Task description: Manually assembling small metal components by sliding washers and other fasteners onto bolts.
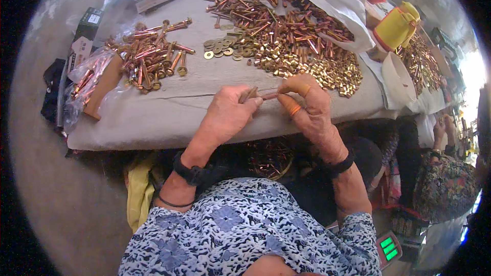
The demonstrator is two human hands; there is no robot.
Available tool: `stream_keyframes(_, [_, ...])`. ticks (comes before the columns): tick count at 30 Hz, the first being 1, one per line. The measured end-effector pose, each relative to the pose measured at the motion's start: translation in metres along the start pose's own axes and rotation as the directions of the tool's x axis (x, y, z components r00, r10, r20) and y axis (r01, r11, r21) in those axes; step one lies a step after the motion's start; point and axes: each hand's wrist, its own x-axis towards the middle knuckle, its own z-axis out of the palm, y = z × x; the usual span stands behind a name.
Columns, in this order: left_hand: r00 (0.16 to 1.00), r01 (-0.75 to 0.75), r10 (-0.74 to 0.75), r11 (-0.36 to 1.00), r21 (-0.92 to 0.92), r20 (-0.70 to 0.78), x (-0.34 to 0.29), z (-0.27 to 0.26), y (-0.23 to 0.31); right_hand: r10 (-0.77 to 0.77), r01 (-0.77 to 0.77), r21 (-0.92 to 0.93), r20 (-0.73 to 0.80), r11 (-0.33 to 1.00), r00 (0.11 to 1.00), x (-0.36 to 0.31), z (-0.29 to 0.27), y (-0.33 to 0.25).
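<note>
My left hand (pixel 228 110) is closed, pinching the head end of a copper-coloured bolt (pixel 269 96) above the table's front edge. From the other side, the thumb and forefinger of my right hand (pixel 312 107) close on the bolt's far end, with orange bands around two fingers. Whether a small part sits on that end is hidden by the fingers. Just beyond the right hand spreads a heap of short brass-coloured sleeves (pixel 317 69). Flat washers (pixel 225 47) lie beside it, and loose bolts (pixel 302 28) are piled behind. Bolts with parts fitted on them (pixel 153 59) form a separate heap at left.
A cardboard box (pixel 104 87) with plastic wrap stands at the table's left edge. A white sack (pixel 327 0) covers the back right. Further right are a yellow jug (pixel 396 25), a white bowl (pixel 399 77) and another person's patterned sleeve (pixel 445 186). A green-lit display (pixel 388 248) shows low at right.
</note>
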Motion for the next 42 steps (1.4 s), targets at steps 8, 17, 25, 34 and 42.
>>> stream_keyframes(8, [0.999,0.032,-0.033,0.999,0.026,0.034,-0.001,0.000,0.006,0.057,-0.055,0.045,-0.036,0.997,0.998,0.001,-0.002,-0.008])
stream_keyframes(17, [0.846,-0.059,0.093,0.995,0.082,-0.525,0.016,-0.084,0.001,0.410,-0.429,-0.185,-0.137,0.884,0.902,-0.004,-0.022,0.006])
stream_keyframes(25, [0.856,-0.083,-0.049,0.969,-0.232,-0.514,-0.008,-0.130,0.003,0.336,-0.377,-0.311,-0.178,0.873,0.925,0.007,-0.025,0.019])
stream_keyframes(34, [0.977,0.190,-0.211,0.800,-0.569,0.031,-0.006,-0.039,-0.002,0.152,-0.214,-0.489,-0.163,0.846,0.975,0.016,-0.013,0.034])
stream_keyframes(42, [0.988,0.133,-0.154,0.775,-0.618,0.020,-0.005,-0.035,0.005,0.015,0.044,-0.491,0.117,0.870,0.993,0.032,0.020,0.021])
